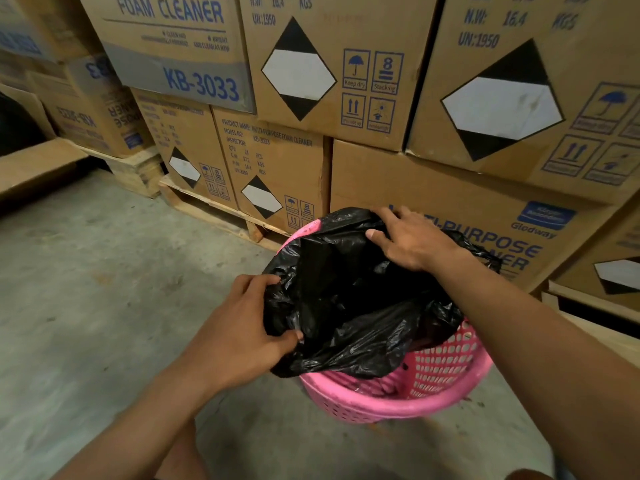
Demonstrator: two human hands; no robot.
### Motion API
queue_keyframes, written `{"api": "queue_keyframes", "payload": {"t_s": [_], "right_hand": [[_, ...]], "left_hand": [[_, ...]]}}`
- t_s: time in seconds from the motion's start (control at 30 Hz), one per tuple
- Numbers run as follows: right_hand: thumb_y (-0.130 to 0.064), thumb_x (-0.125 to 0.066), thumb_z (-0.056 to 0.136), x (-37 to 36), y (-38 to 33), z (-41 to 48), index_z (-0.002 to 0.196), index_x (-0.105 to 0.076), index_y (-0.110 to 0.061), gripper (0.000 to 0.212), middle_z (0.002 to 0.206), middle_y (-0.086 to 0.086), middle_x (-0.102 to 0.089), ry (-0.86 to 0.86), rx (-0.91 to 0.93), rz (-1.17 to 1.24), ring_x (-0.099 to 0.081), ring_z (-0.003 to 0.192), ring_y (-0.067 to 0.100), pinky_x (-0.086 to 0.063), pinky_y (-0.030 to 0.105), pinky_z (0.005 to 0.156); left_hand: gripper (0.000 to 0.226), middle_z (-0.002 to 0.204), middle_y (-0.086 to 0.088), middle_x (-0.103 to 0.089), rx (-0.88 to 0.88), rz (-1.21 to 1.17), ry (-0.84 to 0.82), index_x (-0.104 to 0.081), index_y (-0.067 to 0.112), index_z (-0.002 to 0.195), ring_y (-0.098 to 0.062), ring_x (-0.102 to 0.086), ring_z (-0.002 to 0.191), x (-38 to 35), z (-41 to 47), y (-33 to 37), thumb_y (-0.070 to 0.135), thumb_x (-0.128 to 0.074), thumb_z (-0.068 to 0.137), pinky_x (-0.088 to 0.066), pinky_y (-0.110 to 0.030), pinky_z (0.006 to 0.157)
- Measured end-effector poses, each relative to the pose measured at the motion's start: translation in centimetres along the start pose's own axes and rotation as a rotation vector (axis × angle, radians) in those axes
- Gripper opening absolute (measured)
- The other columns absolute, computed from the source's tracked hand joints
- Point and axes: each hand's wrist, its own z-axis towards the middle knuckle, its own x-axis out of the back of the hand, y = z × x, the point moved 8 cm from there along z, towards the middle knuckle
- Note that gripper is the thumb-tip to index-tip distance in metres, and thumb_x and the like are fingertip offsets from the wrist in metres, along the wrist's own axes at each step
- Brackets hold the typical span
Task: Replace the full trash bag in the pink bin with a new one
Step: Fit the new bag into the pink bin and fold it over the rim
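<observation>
Pink bin (398,405): far rim mostly hidden, inside hidden under black bag (353,299) | left hand (242,327): fingers (258,282) end in bag folds | lower box (450,188): lettering partly covered by right hand (412,239) | top boxes (166,36): cut by upper edge

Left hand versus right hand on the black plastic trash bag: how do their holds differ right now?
The left hand grips bunched plastic at the near-left side of the black plastic trash bag, fingers curled; the right hand lies flatter, fingers spread, at the far rim of the pink perforated plastic bin. Whether the right hand pinches is unclear. Both touch the bag's mouth.
</observation>
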Motion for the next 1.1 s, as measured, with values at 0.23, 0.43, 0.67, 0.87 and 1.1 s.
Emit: {"api": "queue_keyframes", "payload": {"t_s": [0.23, 0.43, 0.67, 0.87, 1.1], "right_hand": [[-0.036, -0.043, 0.106, 0.9, -4.3, 0.2, 0.148, -0.043, -0.015, 0.046, 0.142, 0.012, -0.048, 0.188, 0.224, -0.172, -0.040, 0.135, 0.035, -0.032, 0.048, 0.114], [-0.022, -0.042, 0.106, 0.1, -6.7, 1.2, 0.144, -0.046, -0.014, 0.039, 0.140, 0.011, -0.055, 0.098, 0.329, -0.053, -0.048, 0.131, 0.030, -0.040, 0.041, 0.110], [-0.055, -0.028, 0.106, 0.0, -7.0, 2.6, 0.148, -0.043, -0.017, 0.059, 0.143, 0.012, -0.053, -0.002, 0.236, -0.060, -0.047, 0.132, 0.033, -0.033, 0.045, 0.112], [-0.064, -0.038, 0.100, 0.5, -8.8, 3.1, 0.141, -0.054, -0.016, 0.064, 0.138, 0.010, -0.054, 0.069, 0.260, -0.034, -0.047, 0.130, 0.030, -0.039, 0.045, 0.108], [-0.058, -0.059, 0.093, -0.9, -9.3, 3.8, 0.153, -0.036, -0.028, 0.071, 0.145, 0.007, -0.049, -0.104, 0.289, -0.085, -0.043, 0.136, 0.029, -0.029, 0.049, 0.117]], "left_hand": [[0.097, 0.158, 0.016, -0.007, 0.000, 0.004, -0.123, -0.015, 0.034, 0.156, -0.017, -0.045, 0.134, -0.9, -0.3, 1.0, 0.052, -0.062, 0.073, -0.043, -0.030, 0.105], [0.072, 0.146, 0.021, -0.009, 0.003, -0.041, -0.003, -0.038, 0.036, 0.141, -0.001, -0.058, 0.093, 0.3, -0.3, 1.7, 0.044, -0.066, 0.075, -0.055, -0.030, 0.083], [0.100, 0.162, 0.024, 0.017, -0.017, -0.068, -0.140, 0.004, 0.044, 0.155, -0.017, -0.009, 0.153, -1.7, 0.5, 2.0, 0.049, -0.056, 0.076, -0.031, -0.045, 0.117], [0.054, 0.145, 0.009, -0.038, -0.011, -0.111, 0.347, -0.035, 0.023, 0.151, -0.014, -0.046, 0.131, 1.3, 3.3, 2.2, 0.042, -0.044, 0.101, -0.034, -0.023, 0.099], [0.100, 0.156, 0.007, -0.029, 0.000, -0.151, 0.164, -0.012, 0.025, 0.160, -0.016, -0.035, 0.142, -1.6, 4.4, 1.1, 0.013, -0.072, 0.081, -0.032, -0.029, 0.113]]}}
